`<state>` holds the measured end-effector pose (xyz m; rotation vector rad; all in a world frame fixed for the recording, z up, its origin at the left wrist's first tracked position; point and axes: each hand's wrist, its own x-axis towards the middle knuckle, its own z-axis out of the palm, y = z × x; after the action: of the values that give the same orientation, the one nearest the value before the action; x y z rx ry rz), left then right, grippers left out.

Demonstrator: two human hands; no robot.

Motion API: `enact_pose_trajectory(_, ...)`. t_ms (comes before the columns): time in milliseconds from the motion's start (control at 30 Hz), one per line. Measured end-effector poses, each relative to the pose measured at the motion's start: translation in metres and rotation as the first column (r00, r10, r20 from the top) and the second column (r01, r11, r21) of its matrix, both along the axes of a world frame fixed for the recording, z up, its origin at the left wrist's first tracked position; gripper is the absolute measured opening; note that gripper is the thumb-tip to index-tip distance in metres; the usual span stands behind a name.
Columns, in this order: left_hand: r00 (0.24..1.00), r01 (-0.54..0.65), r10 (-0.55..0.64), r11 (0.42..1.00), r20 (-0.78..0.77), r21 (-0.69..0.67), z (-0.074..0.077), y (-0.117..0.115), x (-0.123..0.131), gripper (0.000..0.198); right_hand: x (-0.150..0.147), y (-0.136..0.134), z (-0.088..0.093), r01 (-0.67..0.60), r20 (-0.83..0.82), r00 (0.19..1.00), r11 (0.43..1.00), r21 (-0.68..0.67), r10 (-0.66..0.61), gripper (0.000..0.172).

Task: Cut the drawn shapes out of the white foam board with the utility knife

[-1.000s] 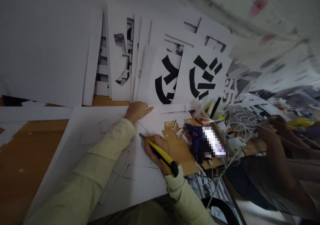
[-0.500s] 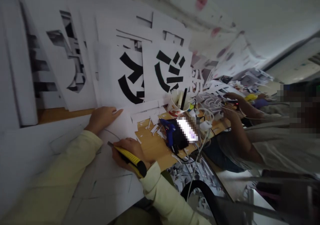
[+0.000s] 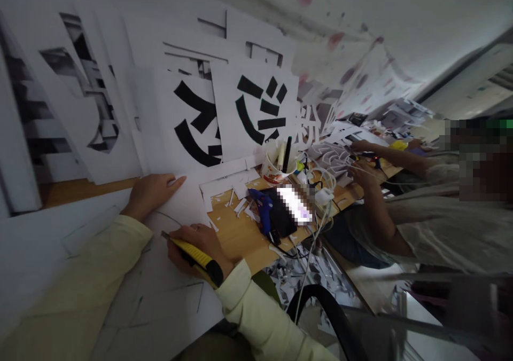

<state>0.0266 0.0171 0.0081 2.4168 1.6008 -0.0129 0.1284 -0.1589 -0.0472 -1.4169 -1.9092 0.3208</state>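
Note:
A large white sheet (image 3: 160, 302) with thin drawn lines lies across the table in front of me. My left hand (image 3: 151, 194) rests flat on its upper part, fingers stretched to the right. My right hand (image 3: 198, 246) is closed around a yellow and black cutter knife (image 3: 196, 254), its blade end pointing left, low over the sheet. Behind my hands stand white boards with cut-out characters; one board (image 3: 228, 126) shows black strokes, and another (image 3: 160, 104) at its left shows more black strokes.
A paper cup (image 3: 276, 169) with pens, a blue glue gun (image 3: 264, 211), a lit phone (image 3: 294, 203), cables and paper scraps lie to the right. Beyond them a person's hands (image 3: 364, 171) work at the table. Scraps fill the space below the table edge.
The view has shifted slightly, so the boards and both my hands appear farther left. The knife stays in my right hand. The other person's far hand has moved a little.

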Motion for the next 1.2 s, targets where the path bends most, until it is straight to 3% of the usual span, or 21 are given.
enact_pose_trajectory(1200,1.0,0.013,-0.013,1.0,-0.01,-0.014,0.002,-0.0009,0.0002,0.072,-0.0004,-0.0002,0.0033,0.02,-0.034,0.999,1.0,-0.016,-0.021,0.015)
